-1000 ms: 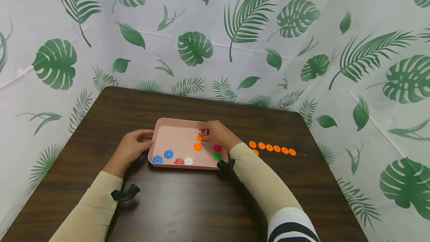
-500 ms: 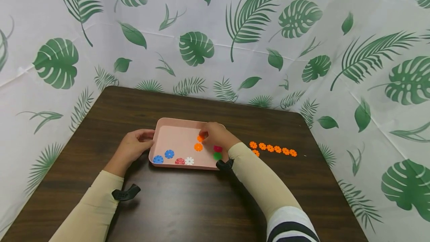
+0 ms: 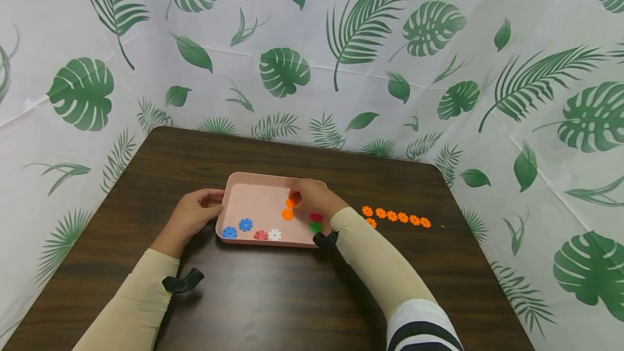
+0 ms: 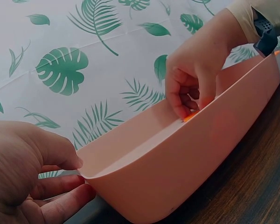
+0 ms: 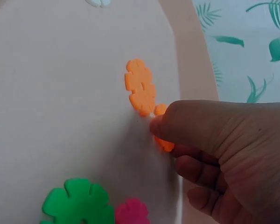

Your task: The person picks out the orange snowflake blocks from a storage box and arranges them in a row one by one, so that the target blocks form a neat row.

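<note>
A shallow pink tray (image 3: 258, 194) stands on the dark wooden table. At its left end my left hand (image 3: 194, 213) holds the rim, thumb at the top edge and fingertips against the outer wall in the left wrist view. Inside the tray, my right hand (image 3: 314, 197) pinches an orange flower-shaped plastic disc (image 5: 164, 140) between thumb and fingers. Another orange disc (image 5: 141, 86) lies flat right beside it, their edges meeting or nearly so. Close to the right wrist are a green disc (image 5: 79, 205) and a magenta disc (image 5: 132, 213), partly hidden in the head view.
Along the tray's near side lie blue discs (image 3: 246, 225), a red disc (image 3: 260, 235) and a white disc (image 3: 275, 234). Right of the tray, several orange discs (image 3: 392, 215) form a row on the table (image 3: 273, 297). Leaf-patterned cloth (image 3: 361, 91) hangs behind.
My right fingers have come down and closed on the upper orange disc, which has shifted slightly toward the other orange one. The left hand keeps its place at the tray.
</note>
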Demonstrator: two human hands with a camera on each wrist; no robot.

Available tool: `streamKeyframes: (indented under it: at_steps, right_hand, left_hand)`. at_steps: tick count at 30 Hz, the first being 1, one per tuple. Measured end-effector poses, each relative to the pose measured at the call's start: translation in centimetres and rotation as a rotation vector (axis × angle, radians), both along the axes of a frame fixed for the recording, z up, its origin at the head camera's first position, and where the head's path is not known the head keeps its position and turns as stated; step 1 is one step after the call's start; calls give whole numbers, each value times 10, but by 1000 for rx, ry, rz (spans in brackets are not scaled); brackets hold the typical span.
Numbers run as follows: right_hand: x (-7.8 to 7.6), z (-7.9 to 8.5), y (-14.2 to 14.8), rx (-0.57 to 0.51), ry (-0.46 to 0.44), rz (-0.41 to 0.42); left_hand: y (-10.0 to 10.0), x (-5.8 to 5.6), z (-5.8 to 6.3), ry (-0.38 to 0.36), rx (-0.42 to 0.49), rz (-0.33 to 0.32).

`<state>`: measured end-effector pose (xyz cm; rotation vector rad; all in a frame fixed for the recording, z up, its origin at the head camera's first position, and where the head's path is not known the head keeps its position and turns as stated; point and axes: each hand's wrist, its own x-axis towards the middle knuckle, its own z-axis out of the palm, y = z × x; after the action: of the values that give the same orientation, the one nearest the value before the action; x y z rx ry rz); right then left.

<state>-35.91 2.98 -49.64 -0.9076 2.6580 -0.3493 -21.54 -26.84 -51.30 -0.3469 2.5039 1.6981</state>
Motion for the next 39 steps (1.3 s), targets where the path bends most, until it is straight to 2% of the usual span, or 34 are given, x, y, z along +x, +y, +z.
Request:
streamKeyframes:
  at_steps: [4, 7, 16, 21, 27, 35, 39]
  right_hand:
    - [1, 2, 5, -86, -51, -31]
    - [2, 7, 9, -122, -58, -44]
    - [-4, 28, 33, -155, 39, -41]
    - [-11, 36, 65, -220, 40, -117]
    - [-11, 44, 112, -260, 56, -219]
    - [4, 45, 183, -285, 35, -360]
    - [10, 40, 213, -277, 51, -411]
  left_hand:
    - [1, 0, -1, 2, 6, 0]
    - [1, 0, -1, -2, 8, 6]
    - [2, 1, -1, 0, -3, -6]
    - [3, 1, -1, 6, -25, 0]
    - [3, 2, -1, 20, -55, -2]
    - [5, 3, 2, 9, -48, -9]
    - [5, 3, 4, 4, -37, -10]
